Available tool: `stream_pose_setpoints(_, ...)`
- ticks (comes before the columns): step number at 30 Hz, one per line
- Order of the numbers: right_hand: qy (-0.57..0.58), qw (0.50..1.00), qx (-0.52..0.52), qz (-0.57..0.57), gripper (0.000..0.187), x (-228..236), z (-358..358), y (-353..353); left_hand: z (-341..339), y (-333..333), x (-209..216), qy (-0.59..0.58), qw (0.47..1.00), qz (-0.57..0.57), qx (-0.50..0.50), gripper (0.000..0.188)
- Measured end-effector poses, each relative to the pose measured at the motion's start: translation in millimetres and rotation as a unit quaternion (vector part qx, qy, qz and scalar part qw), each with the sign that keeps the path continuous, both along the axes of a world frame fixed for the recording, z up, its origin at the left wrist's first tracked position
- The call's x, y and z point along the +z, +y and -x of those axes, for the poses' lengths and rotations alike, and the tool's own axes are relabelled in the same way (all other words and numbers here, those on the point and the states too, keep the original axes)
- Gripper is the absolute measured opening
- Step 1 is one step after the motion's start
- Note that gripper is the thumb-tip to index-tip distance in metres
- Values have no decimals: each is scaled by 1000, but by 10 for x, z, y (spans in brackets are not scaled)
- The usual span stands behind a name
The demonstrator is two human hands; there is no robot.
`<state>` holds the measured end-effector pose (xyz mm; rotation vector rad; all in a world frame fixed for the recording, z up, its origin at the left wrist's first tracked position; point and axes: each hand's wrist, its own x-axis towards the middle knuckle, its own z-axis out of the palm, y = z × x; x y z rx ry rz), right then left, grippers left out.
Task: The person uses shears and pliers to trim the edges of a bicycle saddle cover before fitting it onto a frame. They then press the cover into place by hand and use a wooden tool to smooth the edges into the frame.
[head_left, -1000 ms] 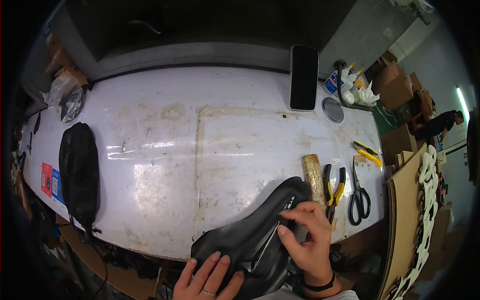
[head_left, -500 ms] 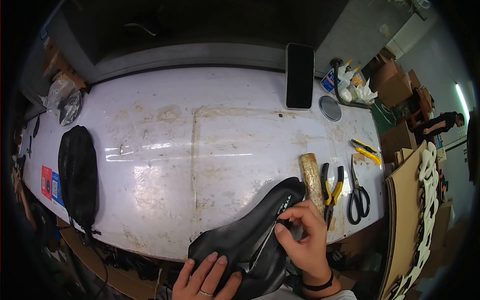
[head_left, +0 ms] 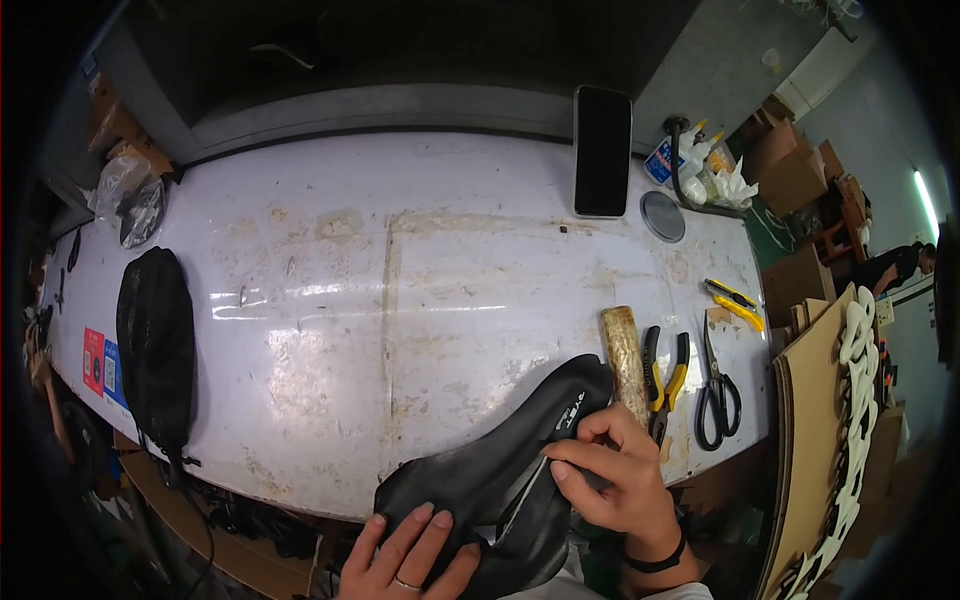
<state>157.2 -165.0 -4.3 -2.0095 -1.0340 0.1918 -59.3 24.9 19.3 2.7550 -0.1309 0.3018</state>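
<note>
A black bicycle saddle [head_left: 450,480] with pale lettering near its narrow nose lies slanted over the table's front edge. Its nose points away to the right, and a long slot with a pale line runs down its middle. My left hand [head_left: 410,560] grips the wide rear part, fingers over the top and the thumb out of sight. Over the slot, just below the lettering, the thumb and forefinger of my right hand [head_left: 610,475] are pinched together. What lies between those fingertips is too small to make out.
Right of the saddle lie a worn cylindrical stick [head_left: 625,360], yellow-black pliers [head_left: 667,375], scissors [head_left: 715,400] and a yellow utility knife [head_left: 735,305]. A phone [head_left: 602,150] stands behind, near glue bottles [head_left: 672,155]. A black pouch [head_left: 157,350] lies at left. Cardboard [head_left: 805,390] stands at right.
My right hand has slid slightly down along the slot, toward me, uncovering more of the lettering. The left hand and the saddle have barely moved. A person in the background bends lower.
</note>
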Motion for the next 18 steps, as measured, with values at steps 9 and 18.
stream_pose_setpoints(9,-9,999,11,-36,21,5,11,-89,18,61,-112,-19,1000,7,-10,32)
stream_pose_setpoints(18,-34,948,-241,-206,15,-294,216,-610,3,323,-110,-139,981,21,-137,20)
